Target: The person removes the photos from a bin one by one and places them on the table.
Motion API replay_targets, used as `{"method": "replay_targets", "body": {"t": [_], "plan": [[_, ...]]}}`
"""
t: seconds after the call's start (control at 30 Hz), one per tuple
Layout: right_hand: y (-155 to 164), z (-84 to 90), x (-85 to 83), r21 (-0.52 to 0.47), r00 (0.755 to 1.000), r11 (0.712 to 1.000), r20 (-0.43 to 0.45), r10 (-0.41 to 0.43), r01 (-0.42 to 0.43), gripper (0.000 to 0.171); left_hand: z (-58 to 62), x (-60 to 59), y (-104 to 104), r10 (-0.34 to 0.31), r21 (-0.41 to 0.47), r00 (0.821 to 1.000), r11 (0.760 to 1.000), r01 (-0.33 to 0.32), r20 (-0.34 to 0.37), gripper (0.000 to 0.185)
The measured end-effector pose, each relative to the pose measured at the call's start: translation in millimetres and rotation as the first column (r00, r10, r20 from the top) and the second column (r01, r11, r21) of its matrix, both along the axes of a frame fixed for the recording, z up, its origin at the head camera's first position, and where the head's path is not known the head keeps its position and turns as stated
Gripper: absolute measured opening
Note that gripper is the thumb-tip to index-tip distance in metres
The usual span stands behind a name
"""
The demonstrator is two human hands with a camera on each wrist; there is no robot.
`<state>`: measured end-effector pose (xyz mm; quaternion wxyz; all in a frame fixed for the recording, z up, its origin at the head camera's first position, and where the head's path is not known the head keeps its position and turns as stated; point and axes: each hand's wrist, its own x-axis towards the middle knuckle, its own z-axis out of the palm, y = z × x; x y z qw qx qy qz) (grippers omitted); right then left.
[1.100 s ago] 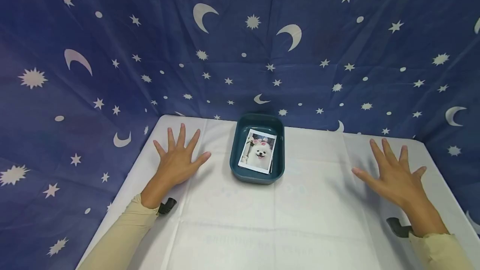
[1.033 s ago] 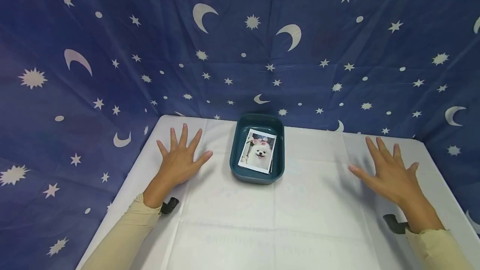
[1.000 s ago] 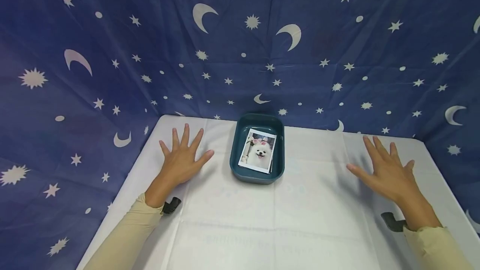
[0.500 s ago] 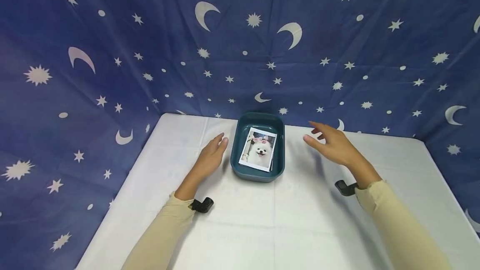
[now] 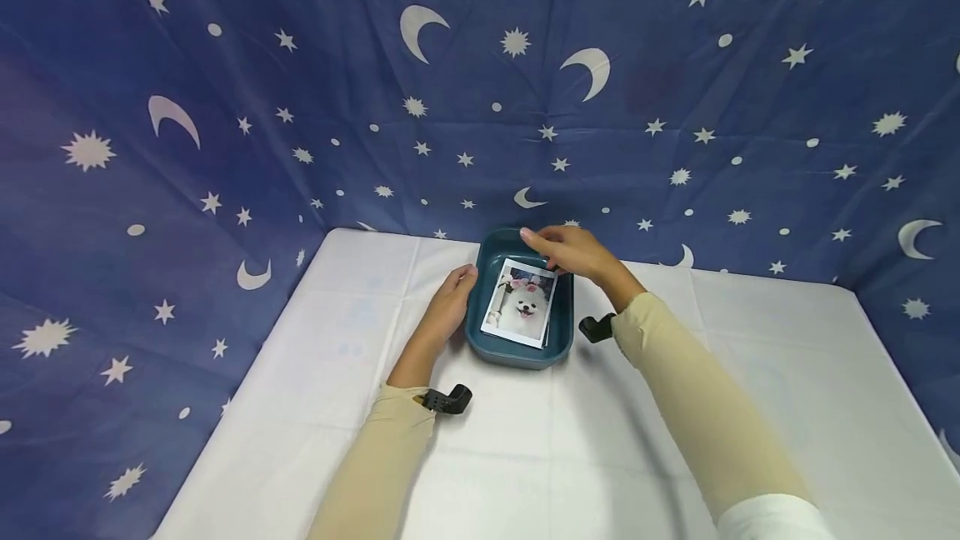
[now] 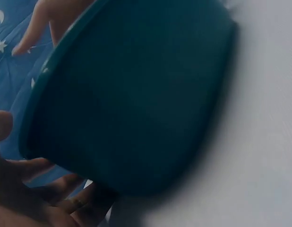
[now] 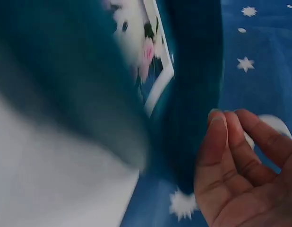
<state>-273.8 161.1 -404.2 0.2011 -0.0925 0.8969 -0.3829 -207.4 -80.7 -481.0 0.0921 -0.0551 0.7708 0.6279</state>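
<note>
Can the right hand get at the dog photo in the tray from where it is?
Probably yes. The right hand hovers over the far end of the teal tray, fingers relaxed beside the photo; nothing covers it. The left hand rests against the tray's left wall.

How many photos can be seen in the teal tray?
1 is plainly visible: the dog photo lies face up in the teal tray. Edges beneath it suggest more photos may be stacked there, hidden.

tray [image 7: 193, 94] blurred, left hand [image 6: 37, 198] perhaps cut off

A dark teal tray [image 5: 487, 348] sits flat on the white surface [image 5: 637, 440], holding a dog photo [image 5: 521, 312] (white fluffy dog, slightly askew).
</note>
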Motion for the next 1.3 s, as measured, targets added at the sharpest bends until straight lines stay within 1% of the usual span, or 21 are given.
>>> {"method": "replay_targets", "body": {"t": [0.07, 0.17, 0.27, 0.33, 0.47, 0.6, 0.73, 0.87, 1.0, 1.13, 1.3], "plan": [[-13, -2.5, -5.3, 0.031, 1.000, 0.999, 0.011, 0.006, -0.006, 0.093, -1.8, -3.1, 1, -0.010, -0.009, 1.000, 1.000, 0.010, -0.002, 0.062], [-30, -4.3, -11.4, 0.107, 1.000, 0.994, 0.006, 0.029, -0.030, 0.095, -1.7, -6.6, 1, -0.029, 0.012, 1.000, 1.000, 0.029, 0.000, 0.061], [-43, -6.6, -15.9, 0.191, 0.997, 0.979, -0.003, 0.071, -0.069, 0.093, -2.9, -9.3, -1, -0.038, 0.034, 0.999, 0.999, 0.038, 0.002, 0.060], [-48, -8.9, -19.1, 0.226, 0.997, 0.971, 0.005, 0.079, -0.078, 0.090, -3.0, -10.3, -1, -0.041, 0.047, 0.999, 0.998, 0.042, -0.006, 0.059], [-53, -15.6, -25.3, 0.269, 0.997, 0.960, 0.034, 0.067, -0.074, 0.086, -5.0, -11.4, -2, -0.049, 0.045, 0.998, 0.998, 0.050, -0.026, 0.052], [-54, -23.0, -30.3, 0.312, 0.995, 0.946, 0.070, 0.064, -0.083, 0.087, -9.1, -12.1, -3, -0.051, 0.022, 0.997, 0.998, 0.052, -0.057, 0.046], [-55, -27.7, -31.7, 0.358, 0.994, 0.929, 0.074, 0.076, -0.098, 0.086, -12.0, -12.5, -5, -0.054, 0.004, 0.996, 0.999, 0.055, -0.077, 0.044], [-54, -31.5, -32.0, 0.369, 0.995, 0.925, 0.060, 0.076, -0.092, 0.081, -13.1, -12.3, -6, -0.057, -0.005, 0.995, 0.998, 0.056, -0.088, 0.045], [-53, -34.5, -31.6, 0.344, 0.997, 0.936, 0.033, 0.064, -0.072, 0.075, -13.1, -11.1, -6, -0.053, -0.009, 0.994, 0.999, 0.053, -0.096, 0.045], [-52, -37.3, -31.5, 0.333, 0.996, 0.939, -0.014, 0.089, -0.080, 0.061, -13.1, -11.0, -6, -0.047, -0.007, 0.994, 0.999, 0.047, -0.098, 0.044], [-47, -41.1, -30.6, 0.301, 0.992, 0.947, -0.018, 0.122, -0.111, 0.044, -13.0, -10.8, -5, -0.046, 0.003, 0.996, 0.999, 0.046, -0.081, 0.043]]}}
